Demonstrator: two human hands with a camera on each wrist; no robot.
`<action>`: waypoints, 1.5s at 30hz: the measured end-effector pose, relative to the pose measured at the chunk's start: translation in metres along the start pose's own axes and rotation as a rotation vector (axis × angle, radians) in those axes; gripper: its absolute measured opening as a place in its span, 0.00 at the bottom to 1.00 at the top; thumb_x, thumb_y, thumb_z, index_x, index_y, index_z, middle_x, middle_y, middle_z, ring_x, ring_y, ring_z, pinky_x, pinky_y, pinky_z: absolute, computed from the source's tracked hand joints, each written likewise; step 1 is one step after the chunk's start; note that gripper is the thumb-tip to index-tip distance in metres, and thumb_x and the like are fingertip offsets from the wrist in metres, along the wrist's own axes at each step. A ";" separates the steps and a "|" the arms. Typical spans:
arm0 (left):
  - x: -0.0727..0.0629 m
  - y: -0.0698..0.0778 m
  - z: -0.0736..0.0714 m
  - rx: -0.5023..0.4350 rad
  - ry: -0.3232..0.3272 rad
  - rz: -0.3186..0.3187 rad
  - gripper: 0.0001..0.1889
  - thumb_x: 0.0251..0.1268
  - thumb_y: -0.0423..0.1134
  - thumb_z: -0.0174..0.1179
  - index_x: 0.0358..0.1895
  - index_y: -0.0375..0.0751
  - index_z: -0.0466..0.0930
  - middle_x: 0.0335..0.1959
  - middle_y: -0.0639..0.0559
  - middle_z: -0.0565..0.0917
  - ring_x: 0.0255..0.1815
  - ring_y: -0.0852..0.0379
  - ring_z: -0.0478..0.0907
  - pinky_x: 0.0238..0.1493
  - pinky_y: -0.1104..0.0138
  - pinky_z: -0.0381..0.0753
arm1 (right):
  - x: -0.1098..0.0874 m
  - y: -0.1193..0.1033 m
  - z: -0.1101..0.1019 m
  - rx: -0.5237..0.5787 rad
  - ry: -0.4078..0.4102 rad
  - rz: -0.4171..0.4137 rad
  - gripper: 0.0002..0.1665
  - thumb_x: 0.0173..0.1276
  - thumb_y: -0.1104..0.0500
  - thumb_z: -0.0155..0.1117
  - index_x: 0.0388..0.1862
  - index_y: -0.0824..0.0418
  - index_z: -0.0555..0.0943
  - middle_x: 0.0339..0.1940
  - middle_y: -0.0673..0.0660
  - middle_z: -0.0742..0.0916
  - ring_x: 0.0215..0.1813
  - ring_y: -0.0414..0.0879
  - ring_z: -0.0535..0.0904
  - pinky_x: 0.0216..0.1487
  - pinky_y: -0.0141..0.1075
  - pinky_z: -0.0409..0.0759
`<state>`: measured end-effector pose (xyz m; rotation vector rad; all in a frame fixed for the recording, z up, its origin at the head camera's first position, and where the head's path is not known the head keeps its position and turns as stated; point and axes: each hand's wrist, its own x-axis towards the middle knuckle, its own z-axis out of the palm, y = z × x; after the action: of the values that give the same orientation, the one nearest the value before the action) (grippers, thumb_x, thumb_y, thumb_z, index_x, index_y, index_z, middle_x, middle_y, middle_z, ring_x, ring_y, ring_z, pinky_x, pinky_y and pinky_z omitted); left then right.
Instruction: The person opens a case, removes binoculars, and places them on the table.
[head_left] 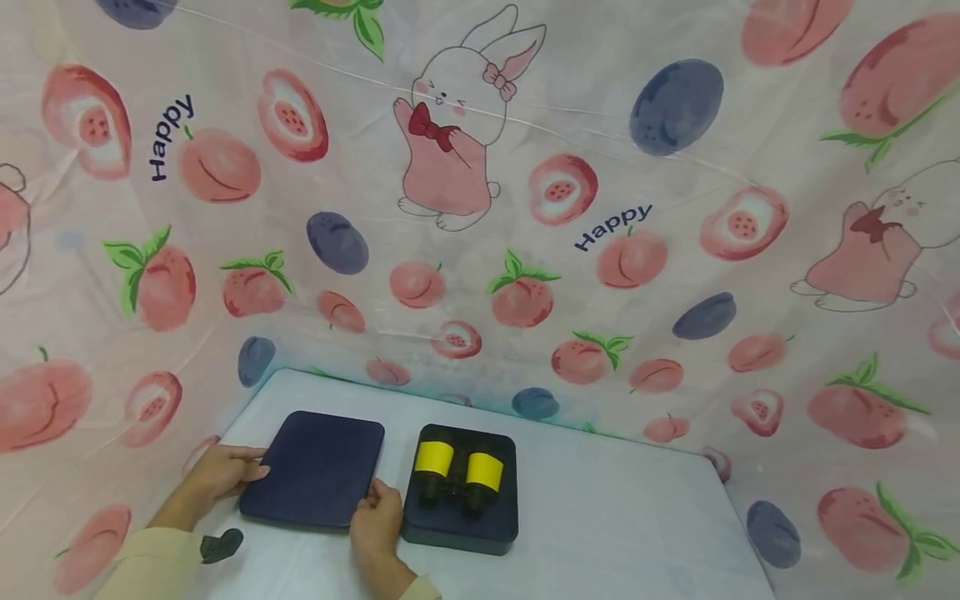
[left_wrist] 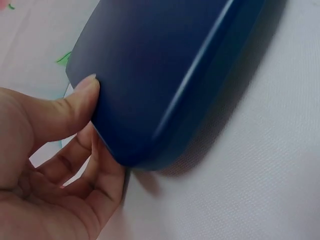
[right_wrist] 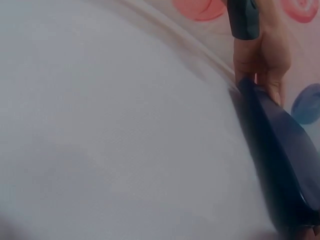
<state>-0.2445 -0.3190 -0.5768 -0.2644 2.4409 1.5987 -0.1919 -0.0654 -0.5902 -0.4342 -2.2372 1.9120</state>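
A dark blue box lid [head_left: 315, 471] with rounded corners is held between both hands, just over the white table at the left. My left hand [head_left: 225, 471] grips its left edge; in the left wrist view the thumb [left_wrist: 85, 102] lies on top and the fingers curl underneath. At the lid's near right corner, my right hand [head_left: 377, 521] pinches the edge. Right beside that hand stands a matching dark blue box [head_left: 461, 537]. Black binoculars [head_left: 483, 472] with two yellow bands lie within its outline, eyepieces toward me.
The white tabletop [head_left: 622, 517] stretches away to the right of the box. A curtain [head_left: 480, 275] printed with peaches and rabbits hangs along the back and both sides. A dark wrist mount [head_left: 222, 546] sits by the left sleeve.
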 end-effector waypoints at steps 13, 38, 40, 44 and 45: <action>-0.018 0.007 0.016 0.310 0.272 0.088 0.16 0.59 0.35 0.69 0.46 0.24 0.88 0.43 0.31 0.90 0.54 0.25 0.82 0.56 0.41 0.81 | -0.003 -0.003 -0.008 -0.202 -0.066 -0.101 0.27 0.62 0.77 0.62 0.61 0.74 0.81 0.43 0.53 0.82 0.44 0.39 0.76 0.49 0.36 0.84; -0.040 0.077 0.080 -0.181 0.032 0.057 0.35 0.76 0.42 0.64 0.73 0.19 0.65 0.69 0.24 0.76 0.60 0.45 0.87 0.55 0.64 0.89 | 0.034 -0.042 -0.089 0.072 -0.159 -0.049 0.30 0.69 0.70 0.68 0.71 0.66 0.77 0.56 0.61 0.85 0.52 0.43 0.82 0.59 0.32 0.87; -0.040 0.083 0.088 -0.180 0.020 0.081 0.34 0.76 0.42 0.64 0.73 0.20 0.66 0.69 0.24 0.76 0.62 0.42 0.86 0.55 0.63 0.88 | 0.038 -0.043 -0.098 0.067 -0.157 -0.058 0.31 0.69 0.70 0.68 0.71 0.67 0.77 0.57 0.62 0.85 0.53 0.44 0.82 0.60 0.34 0.87; -0.039 0.095 0.106 -0.187 0.005 0.111 0.34 0.74 0.43 0.66 0.72 0.21 0.68 0.68 0.26 0.78 0.63 0.39 0.85 0.55 0.63 0.89 | 0.046 -0.045 -0.115 0.062 -0.160 -0.065 0.31 0.70 0.69 0.67 0.72 0.66 0.76 0.58 0.62 0.85 0.54 0.45 0.83 0.60 0.35 0.87; -0.039 0.099 0.110 -0.191 0.004 0.111 0.34 0.73 0.43 0.66 0.72 0.22 0.69 0.68 0.26 0.79 0.64 0.39 0.85 0.55 0.62 0.89 | 0.047 -0.045 -0.119 0.060 -0.162 -0.067 0.31 0.70 0.69 0.67 0.72 0.66 0.76 0.58 0.61 0.85 0.54 0.45 0.83 0.60 0.34 0.87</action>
<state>-0.2246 -0.1774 -0.5224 -0.1639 2.3445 1.8835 -0.2045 0.0549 -0.5295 -0.1995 -2.2518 2.0403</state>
